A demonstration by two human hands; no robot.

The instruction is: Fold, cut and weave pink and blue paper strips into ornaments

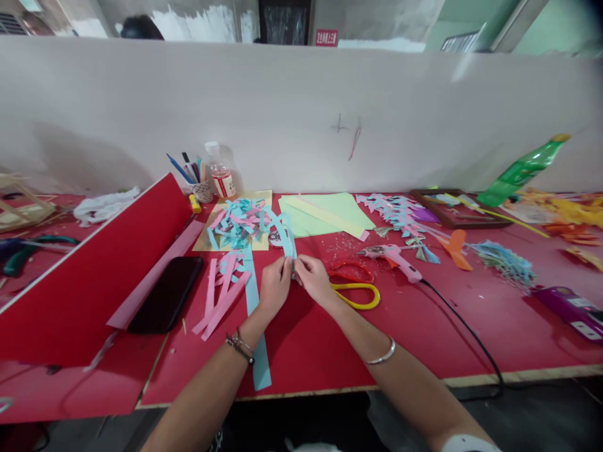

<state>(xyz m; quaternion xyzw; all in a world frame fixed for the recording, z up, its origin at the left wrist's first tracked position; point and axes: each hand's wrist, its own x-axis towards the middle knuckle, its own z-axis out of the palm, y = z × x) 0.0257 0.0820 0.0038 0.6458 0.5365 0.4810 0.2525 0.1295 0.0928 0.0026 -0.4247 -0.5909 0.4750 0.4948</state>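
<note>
My left hand (275, 284) and my right hand (313, 277) meet above the red table, fingertips pinched on a light blue paper strip (288, 237) whose upper part bends over to the left. Under my left forearm lies a long blue strip (254, 295) reaching toward the front edge. Curled blue and pink paper pieces (240, 223) are heaped on a yellowish sheet (203, 238) behind my left hand. Pink strips (221, 300) lie left of it. Beside my right hand are scissors with yellow and red handles (360, 296).
A black phone (167, 295) and a tilted red board (98, 270) are at left. A pen cup (201, 191) and bottle (221, 172) stand behind. Right are a pink glue gun (393, 258) with cord, a tray (452, 216) and a green bottle (522, 169).
</note>
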